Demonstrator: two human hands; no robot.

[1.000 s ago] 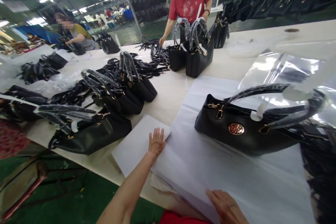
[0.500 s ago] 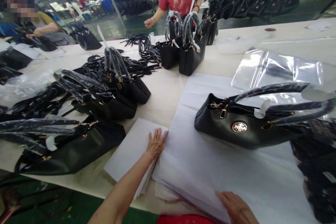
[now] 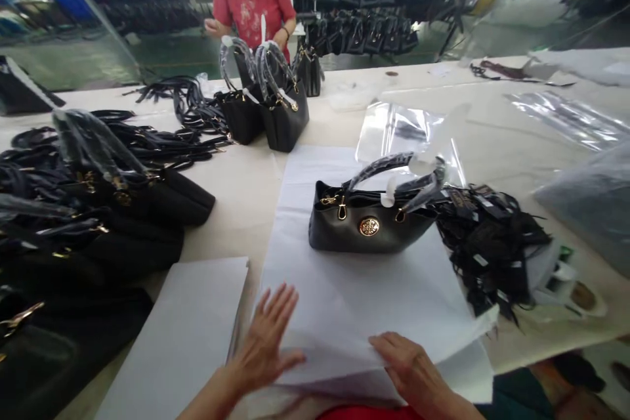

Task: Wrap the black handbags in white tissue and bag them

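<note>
A black handbag (image 3: 354, 239) with a round gold emblem and plastic-wrapped handles stands on large white sheets of paper (image 3: 339, 295) in front of me. My left hand (image 3: 270, 341) is open, fingers spread, over the left front part of the paper. At the front edge, my right hand (image 3: 411, 364) has its fingers closed on the top sheet, whose right corner curls up. The thumb of that hand is hidden. Left of the sheets lies a stack of smaller white paper (image 3: 182, 328), close to my left wrist.
More black handbags (image 3: 162, 197) crowd the left side, with black straps (image 3: 147, 138) behind them. Bags (image 3: 285, 118) stand further back, near a person in a red shirt (image 3: 253, 0). Clear plastic (image 3: 394, 128) lies behind the handbag; black tagged pieces (image 3: 492, 236) lie to its right.
My view has turned right. My left hand has left the smaller paper stack and moved over the large sheets. The top sheet's right front corner now curls up by my right hand.
</note>
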